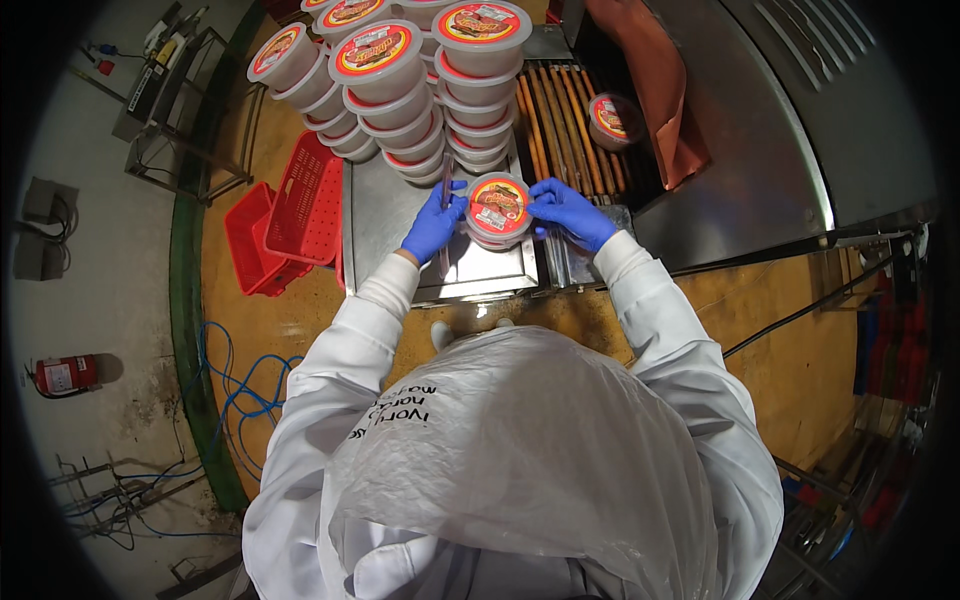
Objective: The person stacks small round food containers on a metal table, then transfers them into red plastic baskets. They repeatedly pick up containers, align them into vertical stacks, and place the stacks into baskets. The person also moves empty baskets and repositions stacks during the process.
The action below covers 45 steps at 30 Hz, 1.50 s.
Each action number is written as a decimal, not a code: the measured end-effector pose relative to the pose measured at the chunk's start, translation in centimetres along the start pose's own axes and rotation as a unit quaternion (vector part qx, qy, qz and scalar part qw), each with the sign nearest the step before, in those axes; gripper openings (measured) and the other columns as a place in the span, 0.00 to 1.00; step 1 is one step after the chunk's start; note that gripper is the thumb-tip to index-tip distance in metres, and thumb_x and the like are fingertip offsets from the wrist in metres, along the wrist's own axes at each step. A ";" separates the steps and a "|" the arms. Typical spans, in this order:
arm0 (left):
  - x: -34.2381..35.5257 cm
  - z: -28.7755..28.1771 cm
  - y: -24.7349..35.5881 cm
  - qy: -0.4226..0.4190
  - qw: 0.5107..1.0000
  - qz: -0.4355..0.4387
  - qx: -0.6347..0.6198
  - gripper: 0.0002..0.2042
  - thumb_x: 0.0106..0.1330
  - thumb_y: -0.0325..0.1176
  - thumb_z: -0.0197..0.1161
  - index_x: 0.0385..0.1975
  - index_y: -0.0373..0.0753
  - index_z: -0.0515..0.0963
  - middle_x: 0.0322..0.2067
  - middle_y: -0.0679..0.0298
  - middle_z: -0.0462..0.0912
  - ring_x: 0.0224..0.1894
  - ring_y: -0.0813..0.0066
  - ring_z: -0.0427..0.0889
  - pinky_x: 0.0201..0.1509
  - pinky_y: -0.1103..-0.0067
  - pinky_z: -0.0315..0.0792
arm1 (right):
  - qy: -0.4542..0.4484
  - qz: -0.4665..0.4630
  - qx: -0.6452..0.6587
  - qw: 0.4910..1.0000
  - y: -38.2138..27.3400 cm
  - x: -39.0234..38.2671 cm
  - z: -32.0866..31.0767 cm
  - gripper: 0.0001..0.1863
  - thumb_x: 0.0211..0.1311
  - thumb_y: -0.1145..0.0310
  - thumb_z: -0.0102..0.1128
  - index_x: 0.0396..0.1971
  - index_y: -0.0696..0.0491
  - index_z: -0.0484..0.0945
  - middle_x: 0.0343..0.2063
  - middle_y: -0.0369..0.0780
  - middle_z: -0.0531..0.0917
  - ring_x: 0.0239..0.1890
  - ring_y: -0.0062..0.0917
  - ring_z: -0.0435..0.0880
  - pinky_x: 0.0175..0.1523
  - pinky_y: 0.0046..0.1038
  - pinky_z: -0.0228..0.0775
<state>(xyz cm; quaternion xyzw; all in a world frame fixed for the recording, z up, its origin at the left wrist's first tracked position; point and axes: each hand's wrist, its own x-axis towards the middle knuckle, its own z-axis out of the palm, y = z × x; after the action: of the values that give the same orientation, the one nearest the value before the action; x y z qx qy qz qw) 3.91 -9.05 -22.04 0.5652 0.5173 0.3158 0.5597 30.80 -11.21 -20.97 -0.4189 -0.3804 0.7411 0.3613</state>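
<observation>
Left hand [435, 222], in a thin blue glove, is curled more than half way and seems to pinch a slim dark upright item [447, 180], of which I cannot tell the kind; its fingertips come close to the left side of a round whitish plastic tub with a red-and-yellow printed lid [498, 205]. Right hand [575, 213], in the same kind of glove, is bent half open, and its fingers and thumb take this tub by the right side of the rim. Probably the rim is chosen because it gives an edge for the fingertips and leaves the lid's face uncovered.

The tub is at the near right part of a silver metal table [395, 235], directly before the person, where both hands reach it equally. Whether another tub is under it, I cannot tell.

Behind, several tall stacks of similar lidded tubs [385, 105] occupy the far part of this table; perhaps they stand there so that the near part serves for handling. To the right, a conveyor of orange-brown rollers [575, 165] bears a single lidded tub [612, 120], just beside a hanging reddish-brown flap [655, 85], which maybe covers a machine opening. Red perforated plastic crates [305, 195] are placed left of the table.
</observation>
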 end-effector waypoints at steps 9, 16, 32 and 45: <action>6.6 -0.1 2.9 -0.088 0.985 -0.074 0.125 0.23 0.66 0.47 0.56 0.56 0.39 0.71 0.42 0.65 0.79 0.37 0.78 0.75 0.36 0.81 0.68 | 0.072 -0.154 -0.402 0.900 0.1 8.8 -3.6 0.15 0.49 0.71 0.67 0.37 0.59 0.77 0.29 0.41 0.78 0.33 0.25 0.79 0.43 0.25 0.71; 3.7 -7.9 -8.0 -0.339 0.772 -0.140 -0.519 0.22 0.63 0.32 0.47 0.58 0.34 0.66 0.40 0.57 0.78 0.40 0.71 0.78 0.41 0.75 0.73 | -0.044 -0.350 -0.738 0.575 1.8 1.8 4.3 0.20 0.51 0.67 0.64 0.44 0.55 0.72 0.43 0.45 0.76 0.49 0.43 0.73 0.54 0.39 0.67; -4.0 0.2 -2.9 -0.018 0.953 -0.157 -0.259 0.12 0.63 0.34 0.63 0.42 0.33 0.77 0.32 0.63 0.81 0.31 0.75 0.80 0.40 0.77 0.78 | 0.067 -0.095 -0.166 0.979 7.1 4.7 7.2 0.19 0.62 0.62 0.59 0.46 0.59 0.72 0.39 0.46 0.79 0.46 0.33 0.78 0.55 0.31 0.70; 4.2 -2.0 -5.1 0.027 0.989 0.030 0.145 0.19 0.65 0.38 0.59 0.51 0.34 0.71 0.36 0.65 0.81 0.35 0.75 0.78 0.46 0.78 0.72 | 0.064 -0.154 -0.455 0.874 6.2 11.3 0.4 0.24 0.52 0.69 0.65 0.49 0.56 0.70 0.38 0.43 0.75 0.39 0.31 0.76 0.46 0.27 0.70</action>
<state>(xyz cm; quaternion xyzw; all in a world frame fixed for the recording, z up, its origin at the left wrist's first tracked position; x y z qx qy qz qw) 1.99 -5.31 -27.49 0.6469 0.5554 0.2693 0.4477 24.73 -4.48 -30.13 -0.5195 -0.7117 0.3924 0.2638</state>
